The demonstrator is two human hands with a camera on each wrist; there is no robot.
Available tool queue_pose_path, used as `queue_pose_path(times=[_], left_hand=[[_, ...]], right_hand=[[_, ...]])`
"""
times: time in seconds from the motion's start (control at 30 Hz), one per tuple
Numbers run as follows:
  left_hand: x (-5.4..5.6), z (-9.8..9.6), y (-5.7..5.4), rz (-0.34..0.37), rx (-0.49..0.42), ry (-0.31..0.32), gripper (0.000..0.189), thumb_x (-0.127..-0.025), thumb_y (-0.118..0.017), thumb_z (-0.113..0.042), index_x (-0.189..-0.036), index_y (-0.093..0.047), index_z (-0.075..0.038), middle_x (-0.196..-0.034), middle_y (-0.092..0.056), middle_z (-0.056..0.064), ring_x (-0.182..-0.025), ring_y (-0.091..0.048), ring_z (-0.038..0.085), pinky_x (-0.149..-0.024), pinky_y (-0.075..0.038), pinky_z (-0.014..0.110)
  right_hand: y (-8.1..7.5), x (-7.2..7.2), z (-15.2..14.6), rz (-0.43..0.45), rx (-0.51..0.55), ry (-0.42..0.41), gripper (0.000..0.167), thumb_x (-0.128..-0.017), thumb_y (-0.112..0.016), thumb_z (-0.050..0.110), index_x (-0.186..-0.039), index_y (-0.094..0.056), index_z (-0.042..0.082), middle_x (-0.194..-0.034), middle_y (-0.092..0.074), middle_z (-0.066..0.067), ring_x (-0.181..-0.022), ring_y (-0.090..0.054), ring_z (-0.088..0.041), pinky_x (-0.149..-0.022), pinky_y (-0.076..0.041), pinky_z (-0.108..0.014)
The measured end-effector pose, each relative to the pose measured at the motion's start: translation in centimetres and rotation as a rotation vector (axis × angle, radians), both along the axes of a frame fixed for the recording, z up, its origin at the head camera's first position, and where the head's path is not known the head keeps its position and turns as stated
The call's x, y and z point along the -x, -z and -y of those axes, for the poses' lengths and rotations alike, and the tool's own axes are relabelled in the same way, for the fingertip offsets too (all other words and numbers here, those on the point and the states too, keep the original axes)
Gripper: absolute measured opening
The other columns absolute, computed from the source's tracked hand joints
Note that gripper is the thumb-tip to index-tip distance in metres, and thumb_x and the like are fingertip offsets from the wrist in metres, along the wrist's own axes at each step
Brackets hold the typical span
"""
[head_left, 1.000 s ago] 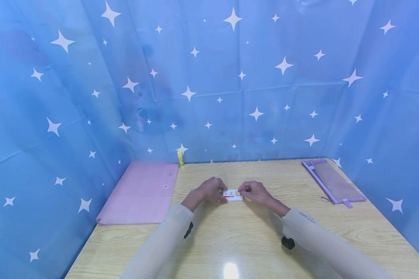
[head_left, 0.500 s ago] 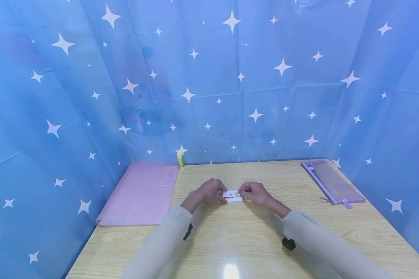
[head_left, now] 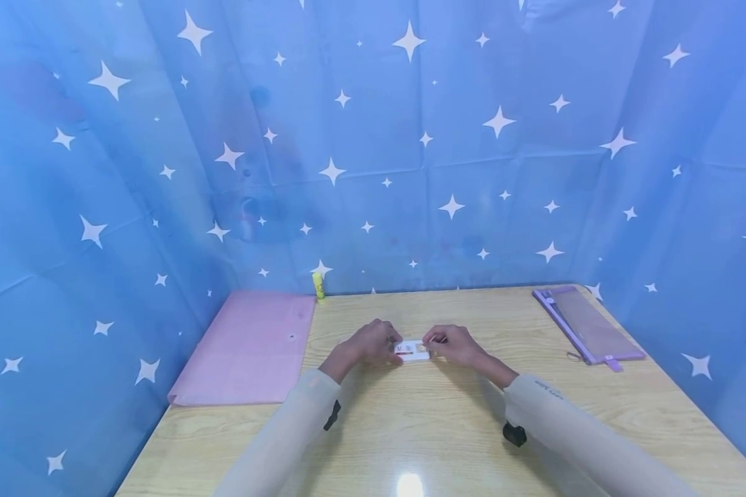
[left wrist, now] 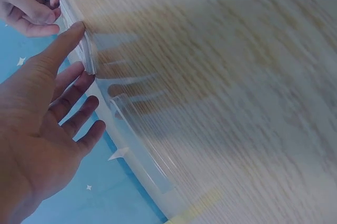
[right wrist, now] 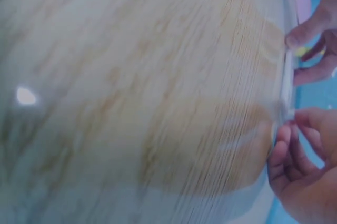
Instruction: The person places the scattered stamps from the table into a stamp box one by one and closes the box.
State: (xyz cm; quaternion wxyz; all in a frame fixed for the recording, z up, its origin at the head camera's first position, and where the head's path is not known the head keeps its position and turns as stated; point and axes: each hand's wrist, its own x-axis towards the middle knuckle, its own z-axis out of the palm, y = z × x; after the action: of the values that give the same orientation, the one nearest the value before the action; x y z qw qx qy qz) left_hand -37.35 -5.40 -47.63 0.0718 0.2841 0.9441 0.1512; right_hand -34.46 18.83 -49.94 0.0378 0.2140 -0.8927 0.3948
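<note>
A small, flat white stack of thin layers (head_left: 412, 351) with red and tan print lies between my two hands, low over the table. In the left wrist view the edge of the stack (left wrist: 88, 53) looks layered. My left hand (head_left: 373, 340) pinches its left end between thumb and index finger, while the other fingers spread loosely beyond it. At the right end, my right hand (head_left: 454, 345) pinches the corner with thumb and curled fingertips, as the right wrist view shows along the narrow white edge (right wrist: 287, 79). Both hands cover the ends of the stack.
On the left of the wood-grain table (head_left: 398, 428) lies a pink translucent folder (head_left: 249, 345). A yellow glue-stick-like tube (head_left: 318, 286) stands at the back edge. A purple-edged zip pouch (head_left: 597, 324) lies back right. A blue starry curtain (head_left: 373, 138) encloses the table's back and sides.
Both hands keep their grip with only slight finger motion at the stack. The whole head view has shifted a little to the left and down.
</note>
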Motion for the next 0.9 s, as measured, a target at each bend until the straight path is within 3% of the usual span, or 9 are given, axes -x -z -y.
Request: queue_pose_path(times=[0.23, 0.43, 0.67, 0.8, 0.9], left_hand=[[-0.3, -0.3, -0.1, -0.017, 0.046, -0.001, 0.053, -0.084, -0.087, -0.038, -0.130, -0.073, -0.016, -0.123, -0.067, -0.002, -0.105, -0.057, 0.013, -0.093, -0.051, 0.029], [-0.4, 0.0, 0.0, -0.027, 0.034, 0.010, 0.053, -0.086, -0.086, -0.039, -0.131, -0.072, -0.014, -0.122, -0.068, -0.001, -0.105, -0.058, 0.013, -0.093, -0.051, 0.029], [-0.5, 0.8, -0.8, -0.010, -0.026, -0.032, 0.057, -0.089, -0.081, -0.046, -0.135, -0.069, -0.015, -0.134, -0.064, 0.002, -0.122, -0.058, 0.021, -0.105, -0.049, 0.038], [-0.2, 1.3, -1.2, -0.030, -0.044, -0.021, 0.057, -0.089, -0.081, -0.045, -0.135, -0.069, -0.013, -0.138, -0.063, 0.005, -0.130, -0.055, 0.025, -0.111, -0.046, 0.041], [0.0, 1.7, -1.4, -0.048, -0.054, 0.002, 0.056, -0.089, -0.082, -0.041, -0.134, -0.069, -0.011, -0.140, -0.063, 0.007, -0.132, -0.055, 0.027, -0.112, -0.045, 0.043]], right_hand=[[-0.4, -0.1, 0.0, 0.021, 0.022, 0.007, 0.010, -0.098, -0.069, 0.005, -0.103, -0.076, 0.001, -0.092, -0.076, -0.009, -0.083, -0.072, -0.022, -0.066, -0.056, -0.028], [-0.5, -0.1, 0.0, 0.031, 0.040, -0.010, 0.011, -0.098, -0.067, 0.002, -0.105, -0.073, -0.003, -0.092, -0.075, -0.012, -0.080, -0.072, -0.024, -0.063, -0.056, -0.026], [-1.0, 0.2, -0.1, 0.014, 0.014, -0.024, 0.015, -0.096, -0.068, 0.003, -0.108, -0.074, -0.005, -0.094, -0.075, -0.011, -0.083, -0.073, -0.022, -0.075, -0.061, -0.033], [-1.5, 0.6, 0.0, -0.024, -0.014, -0.037, 0.017, -0.096, -0.070, 0.005, -0.110, -0.074, -0.005, -0.095, -0.076, -0.010, -0.086, -0.073, -0.024, -0.080, -0.061, -0.038], [-2.0, 0.9, 0.3, -0.057, -0.041, -0.059, 0.019, -0.096, -0.072, 0.006, -0.111, -0.074, -0.005, -0.095, -0.077, -0.011, -0.085, -0.073, -0.023, -0.077, -0.060, -0.036]])
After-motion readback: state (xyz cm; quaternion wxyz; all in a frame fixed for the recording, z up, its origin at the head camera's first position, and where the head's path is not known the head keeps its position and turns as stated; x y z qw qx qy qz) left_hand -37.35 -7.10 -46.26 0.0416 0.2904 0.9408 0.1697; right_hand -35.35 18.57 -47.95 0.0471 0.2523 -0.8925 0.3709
